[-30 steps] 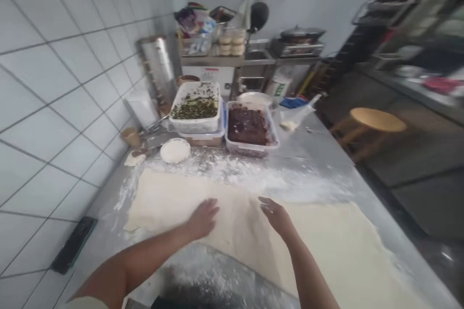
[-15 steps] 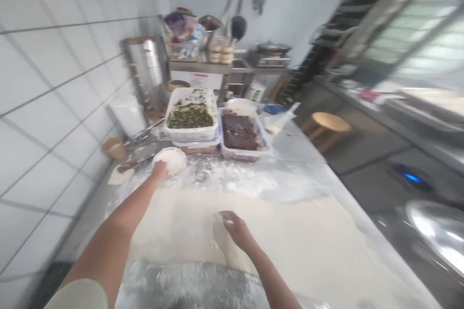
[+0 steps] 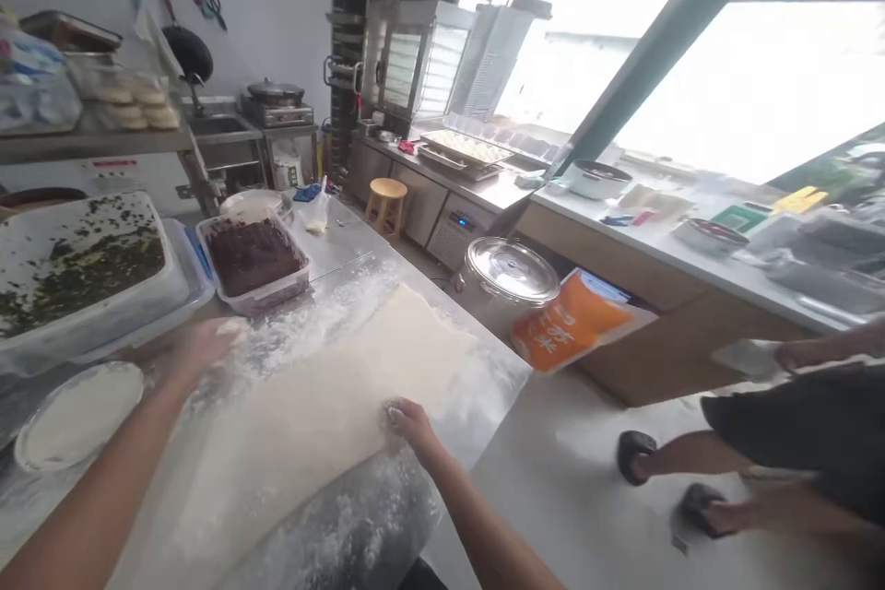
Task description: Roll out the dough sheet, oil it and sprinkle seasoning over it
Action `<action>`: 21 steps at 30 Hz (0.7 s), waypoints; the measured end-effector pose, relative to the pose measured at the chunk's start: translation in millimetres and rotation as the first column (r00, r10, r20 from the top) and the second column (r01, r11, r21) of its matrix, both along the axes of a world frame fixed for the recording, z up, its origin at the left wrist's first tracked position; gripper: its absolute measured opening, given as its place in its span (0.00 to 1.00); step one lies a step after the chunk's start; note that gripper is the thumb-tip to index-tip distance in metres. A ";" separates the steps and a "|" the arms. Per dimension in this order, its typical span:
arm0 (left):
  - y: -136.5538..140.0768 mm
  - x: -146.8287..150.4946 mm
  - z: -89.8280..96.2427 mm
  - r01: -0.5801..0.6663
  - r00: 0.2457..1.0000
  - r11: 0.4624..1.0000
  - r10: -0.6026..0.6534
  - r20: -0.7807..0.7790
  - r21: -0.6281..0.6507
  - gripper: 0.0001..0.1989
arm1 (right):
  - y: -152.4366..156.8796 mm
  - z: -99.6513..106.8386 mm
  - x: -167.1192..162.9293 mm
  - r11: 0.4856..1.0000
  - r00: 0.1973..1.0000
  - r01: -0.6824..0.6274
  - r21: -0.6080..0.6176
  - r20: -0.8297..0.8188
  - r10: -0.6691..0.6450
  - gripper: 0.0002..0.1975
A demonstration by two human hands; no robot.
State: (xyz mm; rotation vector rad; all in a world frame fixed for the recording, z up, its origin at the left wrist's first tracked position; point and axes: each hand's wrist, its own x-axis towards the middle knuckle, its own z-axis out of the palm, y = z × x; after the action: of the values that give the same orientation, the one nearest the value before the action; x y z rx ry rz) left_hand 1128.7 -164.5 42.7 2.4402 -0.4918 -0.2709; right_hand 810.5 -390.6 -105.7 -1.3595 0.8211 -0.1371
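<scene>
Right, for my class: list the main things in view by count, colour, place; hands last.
dough sheet: 1, cream, on the table
table: 1, grey, under the dough
flour bowl: 1, white, left of the dough
green-filling tub: 1, white, back left
dark-filling tub: 1, clear, right of that
stool: 1, wood-coloured, beyond the table
lidded container: 1, silver, right of the table
bag: 1, orange, beside the container
other person: 1, dark shorts, right edge
left hand: 1, blurred, near the dark-filling tub
right hand: 1, floury, at the dough's edge
</scene>
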 end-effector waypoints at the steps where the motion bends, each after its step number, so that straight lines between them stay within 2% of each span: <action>1: -31.3 -12.3 11.3 0.111 0.992 0.993 -0.113 -0.049 -0.035 0.20 | -9.6 -3.1 -1.2 1.000 1.000 -0.016 0.000 0.019 0.016 0.17; 2: -62.7 -23.7 22.9 0.220 0.969 0.974 -0.225 -0.100 -0.061 0.20 | -21.1 -6.8 -2.6 0.999 0.999 -0.033 -0.003 0.036 0.033 0.17; 3: -93.7 -33.6 34.3 0.229 0.965 0.968 -0.239 -0.106 -0.099 0.20 | -34.6 -11.0 -4.6 0.999 0.998 -0.045 -0.011 0.050 0.045 0.17; 5: -152.6 -48.6 54.8 0.172 0.983 0.972 -0.179 -0.033 -0.163 0.21 | -67.0 -20.6 -11.4 0.997 0.996 -0.059 -0.045 0.067 0.062 0.17; 7: -206.3 -58.4 69.7 0.210 0.978 0.964 -0.206 0.042 -0.165 0.19 | -104.0 -30.5 -22.0 0.996 0.996 -0.056 -0.071 0.064 0.060 0.19; 10: -276.8 -70.9 79.7 0.217 0.974 0.939 -0.191 0.119 -0.269 0.18 | -159.2 -44.0 -42.6 0.996 0.998 -0.043 -0.074 0.047 0.047 0.21; 12: -317.2 -81.3 80.2 0.231 0.973 0.914 -0.208 0.104 -0.334 0.17 | -190.4 -52.1 -56.2 0.997 0.999 -0.032 -0.072 0.035 0.035 0.22; 16: -377.6 -107.9 78.6 0.285 0.956 0.869 -0.291 0.048 -0.405 0.15 | -233.0 -68.2 -75.0 0.991 1.000 -0.003 -0.136 0.027 0.007 0.18; 18: -395.2 -122.8 78.1 0.328 0.942 0.872 -0.331 0.055 -0.363 0.16 | -246.2 -75.9 -79.6 0.983 0.999 0.018 -0.181 0.036 -0.012 0.17; 21: -405.7 -146.4 75.9 0.380 0.919 0.886 -0.394 0.002 -0.267 0.17 | -260.5 -84.9 -83.0 0.975 0.999 0.048 -0.215 0.033 -0.041 0.17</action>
State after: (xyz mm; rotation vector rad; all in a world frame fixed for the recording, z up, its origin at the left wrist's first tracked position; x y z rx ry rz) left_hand 982.3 -570.2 118.6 2.0565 -0.9336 -0.4070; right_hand 727.6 -651.1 -190.6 -1.5399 0.8311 -0.2870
